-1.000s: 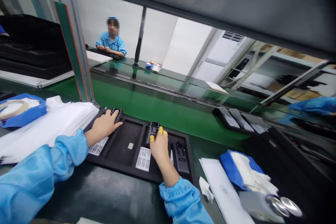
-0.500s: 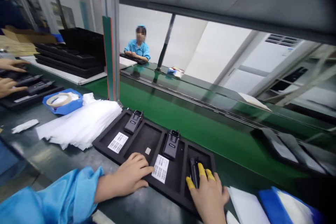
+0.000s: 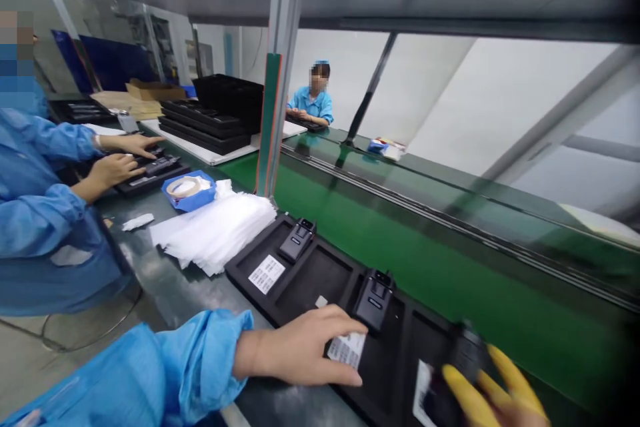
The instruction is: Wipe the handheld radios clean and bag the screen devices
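A long black foam tray (image 3: 320, 265) with several compartments lies before me. My left hand (image 3: 313, 345) rests over its front edge, thumb and forefinger apart around a white printed label sheet (image 3: 349, 349). Just beyond those fingers a black two-way radio (image 3: 374, 300) lies in its compartment. My right hand (image 3: 493, 397), with yellow finger cots, grips another black two-way radio (image 3: 465, 353) at the tray's right end; both are blurred. Partly behind that radio shows a white label sheet (image 3: 423, 390). At the tray's far left end sit a third radio (image 3: 297, 240) and label sheet (image 3: 267, 274).
White sheets (image 3: 215, 230) are fanned left of the tray, beside a blue box (image 3: 190, 197) with a tape roll. A metal post (image 3: 280, 80) rises behind. A co-worker's hands (image 3: 117, 167) work at another tray on the left; another person (image 3: 313, 100) sits across the green bench.
The view has swung left. My right hand has closed on the radio at the right end, uncovering a label sheet. My left hand has shifted right along the tray to another label sheet.
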The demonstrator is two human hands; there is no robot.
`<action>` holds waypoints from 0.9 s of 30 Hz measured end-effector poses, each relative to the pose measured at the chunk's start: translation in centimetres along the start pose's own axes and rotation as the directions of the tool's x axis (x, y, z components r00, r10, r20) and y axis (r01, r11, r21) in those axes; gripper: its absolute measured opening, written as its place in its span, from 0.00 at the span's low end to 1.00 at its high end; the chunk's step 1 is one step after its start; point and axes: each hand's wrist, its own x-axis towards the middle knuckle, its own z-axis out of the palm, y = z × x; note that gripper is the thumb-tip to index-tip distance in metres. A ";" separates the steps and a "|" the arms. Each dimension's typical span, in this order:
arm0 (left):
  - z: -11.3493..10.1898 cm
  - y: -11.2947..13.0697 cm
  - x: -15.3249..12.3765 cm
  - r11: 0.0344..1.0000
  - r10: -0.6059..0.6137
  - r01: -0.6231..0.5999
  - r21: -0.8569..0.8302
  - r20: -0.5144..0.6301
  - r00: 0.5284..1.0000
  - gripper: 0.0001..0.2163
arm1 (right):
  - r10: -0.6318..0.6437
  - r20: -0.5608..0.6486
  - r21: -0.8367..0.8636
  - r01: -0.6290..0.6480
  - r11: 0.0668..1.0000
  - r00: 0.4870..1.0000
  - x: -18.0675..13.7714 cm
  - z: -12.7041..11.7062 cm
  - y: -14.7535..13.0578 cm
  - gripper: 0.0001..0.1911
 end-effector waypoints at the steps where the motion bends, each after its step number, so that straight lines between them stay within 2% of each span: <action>1: 0.4 0.4 0.5 0.995 -0.033 0.034 -0.099 0.012 0.999 0.34 | 0.071 0.067 0.030 -0.073 0.997 0.995 -1.2 1.3 -1.6 0.45; 2: 0.8 0.6 1.1 0.978 -0.073 0.078 -0.195 0.034 0.997 0.38 | 0.100 0.117 0.061 -0.108 0.992 0.988 -2.3 2.8 -3.0 0.44; 4: 1.7 0.4 1.9 0.918 -0.144 0.161 -0.363 0.074 0.987 0.44 | 0.076 0.195 0.172 -0.111 0.979 0.978 -3.7 5.8 -4.8 0.45; 7: 2.5 -0.7 2.7 0.850 -0.219 0.231 -0.473 0.082 0.972 0.46 | 0.043 0.176 0.273 -0.090 0.958 0.983 -4.0 8.6 -4.6 0.46; 9: 2.6 -1.3 2.7 0.835 -0.252 0.249 -0.491 0.062 0.966 0.45 | 0.032 0.173 0.319 -0.087 0.944 0.984 -3.9 8.9 -3.7 0.46; 15: 2.1 -1.7 2.3 0.846 -0.298 0.254 -0.469 -0.021 0.954 0.47 | -0.053 0.290 0.460 -0.090 0.884 0.955 -4.2 8.2 -2.8 0.42; 18: 2.0 -1.5 2.3 0.847 -0.316 0.272 -0.457 -0.023 0.948 0.44 | -0.051 0.309 0.461 -0.102 0.882 0.950 -4.1 8.2 -2.5 0.38; 20: 1.7 -1.2 2.4 0.808 -0.307 0.255 -0.531 -0.011 0.952 0.41 | -0.028 0.278 0.448 -0.104 0.888 0.960 -4.2 8.2 -2.2 0.33; 22: 1.2 -0.8 2.7 0.714 -0.323 0.227 -0.663 -0.024 0.946 0.38 | -0.049 0.230 0.452 -0.062 0.890 0.972 -4.3 8.1 -1.9 0.29; 24: 0.6 -0.4 2.9 0.563 -0.399 0.231 -0.794 -0.016 0.917 0.34 | -0.122 0.230 0.461 0.002 0.887 0.966 -4.7 8.1 -1.7 0.28; 27: 0.1 -0.3 3.4 0.342 -0.499 0.253 -0.905 0.053 0.865 0.28 | -0.212 0.325 0.459 0.042 0.888 0.922 -5.3 8.4 -1.8 0.37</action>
